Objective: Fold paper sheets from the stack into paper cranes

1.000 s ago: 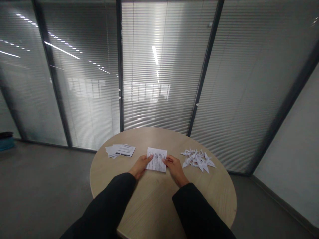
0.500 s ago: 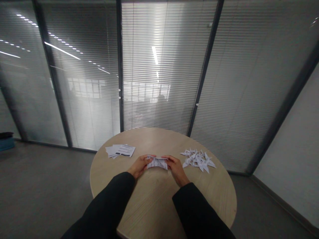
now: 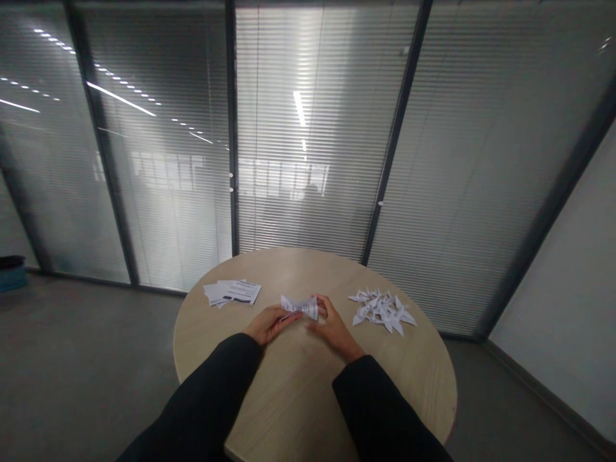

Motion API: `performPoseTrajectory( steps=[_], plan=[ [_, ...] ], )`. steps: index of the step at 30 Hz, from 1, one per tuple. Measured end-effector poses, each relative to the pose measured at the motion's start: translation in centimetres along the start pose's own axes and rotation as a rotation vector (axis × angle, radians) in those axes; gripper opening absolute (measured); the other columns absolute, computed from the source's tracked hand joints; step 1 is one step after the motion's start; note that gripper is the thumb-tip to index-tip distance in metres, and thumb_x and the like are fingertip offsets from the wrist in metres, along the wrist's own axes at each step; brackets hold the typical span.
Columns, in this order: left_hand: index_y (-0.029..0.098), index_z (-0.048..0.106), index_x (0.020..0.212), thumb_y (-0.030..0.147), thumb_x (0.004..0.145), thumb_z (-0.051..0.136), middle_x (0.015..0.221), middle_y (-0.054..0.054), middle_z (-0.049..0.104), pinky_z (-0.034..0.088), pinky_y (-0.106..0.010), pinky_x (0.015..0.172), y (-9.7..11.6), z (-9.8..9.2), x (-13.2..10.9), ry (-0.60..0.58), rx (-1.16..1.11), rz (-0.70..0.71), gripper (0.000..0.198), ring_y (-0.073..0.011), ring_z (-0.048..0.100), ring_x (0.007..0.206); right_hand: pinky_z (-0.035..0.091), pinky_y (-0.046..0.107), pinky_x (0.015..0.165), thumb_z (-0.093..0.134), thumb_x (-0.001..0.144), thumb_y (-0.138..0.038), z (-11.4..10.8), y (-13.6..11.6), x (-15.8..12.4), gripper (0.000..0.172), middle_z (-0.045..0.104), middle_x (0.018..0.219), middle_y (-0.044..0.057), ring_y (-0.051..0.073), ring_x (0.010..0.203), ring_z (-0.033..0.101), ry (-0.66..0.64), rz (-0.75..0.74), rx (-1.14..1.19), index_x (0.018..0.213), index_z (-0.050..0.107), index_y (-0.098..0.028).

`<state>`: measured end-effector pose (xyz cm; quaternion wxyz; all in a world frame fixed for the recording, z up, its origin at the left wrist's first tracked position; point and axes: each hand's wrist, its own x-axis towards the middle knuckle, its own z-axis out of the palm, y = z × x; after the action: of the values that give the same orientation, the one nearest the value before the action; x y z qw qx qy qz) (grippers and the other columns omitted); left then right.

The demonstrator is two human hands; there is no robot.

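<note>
Between my hands is a small printed sheet of paper, creased and curved, just over the middle of the round table. My left hand is closed on its left side, with the fingers under the lower edge. At the right edge, my right hand has its fingers curled around the paper, thumb and fingers somewhat apart. Whether the paper is one layer or several I cannot tell. To the right of my right hand lies a pile of folded white paper cranes.
Several flat printed sheets overlap on the left of the round wooden table. Behind it stands a glass partition with blinds. A blue bin is on the floor at far left.
The paper has been turned and shifted slightly left between my hands. My right fingers have opened a little and changed their hold; my left fingers have moved beneath the paper.
</note>
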<state>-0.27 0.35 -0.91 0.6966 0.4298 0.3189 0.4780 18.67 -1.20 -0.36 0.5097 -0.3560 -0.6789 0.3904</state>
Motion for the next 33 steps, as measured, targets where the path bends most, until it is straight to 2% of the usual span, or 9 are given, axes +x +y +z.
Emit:
performPoseTrajectory(
  steps=[2,6,9,12,15,18,22,27,33],
  plan=[
    [0.015,0.068,0.08,0.01,0.07,0.065,0.092,-0.007,0.069,0.045,-0.031,0.094,-0.1,0.3,-0.2,-0.034,0.014,0.015,0.012,-0.0238,0.06,0.104,0.044,0.038,0.089,0.077,0.057,-0.035,0.1,0.3,0.3,0.06,0.059,0.109,0.007,0.023,0.1,0.058,0.093,0.029,-0.004,0.108,0.048,-0.022],
    [0.015,0.067,0.088,0.016,0.07,0.068,0.098,-0.01,0.069,0.045,-0.033,0.093,0.0,0.8,-0.7,-0.102,0.03,-0.008,0.019,-0.0241,0.061,0.104,0.047,0.033,0.078,0.071,0.063,-0.045,0.2,0.3,0.5,0.042,0.062,0.09,0.004,0.021,0.086,0.06,0.144,0.03,0.014,0.091,0.05,-0.021],
    [0.013,0.063,0.099,0.029,0.074,0.068,0.11,-0.015,0.064,0.048,-0.037,0.088,0.4,1.2,-1.2,-0.116,0.016,-0.055,0.031,-0.0243,0.061,0.101,0.048,0.03,0.065,0.069,0.065,-0.048,0.1,0.3,0.5,0.038,0.061,0.081,0.002,0.02,0.075,0.06,0.175,0.036,0.029,0.084,0.048,-0.021],
    [0.015,0.058,0.107,0.042,0.076,0.064,0.12,-0.016,0.058,0.049,-0.042,0.084,0.6,1.8,-1.8,-0.17,-0.005,0.01,0.041,-0.0264,0.058,0.104,0.046,0.029,0.056,0.067,0.067,-0.049,-0.1,0.3,0.5,0.036,0.059,0.074,0.001,0.018,0.065,0.057,0.207,0.058,0.024,0.08,0.048,-0.021],
    [0.015,0.057,0.107,0.043,0.07,0.069,0.117,-0.016,0.058,0.047,-0.041,0.086,0.4,2.3,-2.0,-0.231,0.021,0.087,0.048,-0.0259,0.057,0.105,0.046,0.029,0.055,0.069,0.065,-0.046,-0.1,0.3,0.5,0.035,0.059,0.071,0.0,0.018,0.063,0.057,0.228,0.072,0.023,0.077,0.048,-0.022],
    [0.014,0.056,0.104,0.034,0.06,0.079,0.104,-0.012,0.063,0.047,-0.036,0.083,0.1,2.7,-1.8,-0.135,0.113,0.183,0.054,-0.0224,0.061,0.092,0.047,0.03,0.057,0.072,0.062,-0.044,0.0,0.2,0.5,0.035,0.061,0.072,0.001,0.02,0.066,0.059,0.215,0.085,0.045,0.077,0.049,-0.022],
    [0.014,0.056,0.098,0.034,0.058,0.079,0.084,-0.005,0.065,0.048,-0.029,0.072,0.2,2.8,-1.5,0.019,0.177,0.255,0.05,-0.0168,0.061,0.075,0.049,0.032,0.062,0.074,0.059,-0.044,0.2,-0.1,0.4,0.039,0.062,0.073,0.001,0.022,0.071,0.061,0.197,0.088,0.058,0.08,0.05,-0.022],
    [0.013,0.057,0.085,0.039,0.059,0.077,0.075,-0.003,0.066,0.047,-0.027,0.066,0.4,2.6,-1.3,0.066,0.207,0.293,0.042,-0.0158,0.061,0.067,0.05,0.032,0.064,0.076,0.056,-0.049,0.2,-0.2,0.3,0.044,0.064,0.074,0.002,0.022,0.073,0.062,0.19,0.086,0.068,0.081,0.053,-0.02],
    [0.013,0.058,0.079,0.039,0.057,0.077,0.069,-0.002,0.066,0.047,-0.027,0.064,0.4,2.3,-1.0,0.097,0.247,0.327,0.039,-0.0162,0.061,0.064,0.048,0.031,0.064,0.074,0.06,-0.051,0.1,-0.1,0.4,0.041,0.066,0.075,0.004,0.021,0.071,0.063,0.182,0.063,0.085,0.079,0.058,-0.018]
  ],
)
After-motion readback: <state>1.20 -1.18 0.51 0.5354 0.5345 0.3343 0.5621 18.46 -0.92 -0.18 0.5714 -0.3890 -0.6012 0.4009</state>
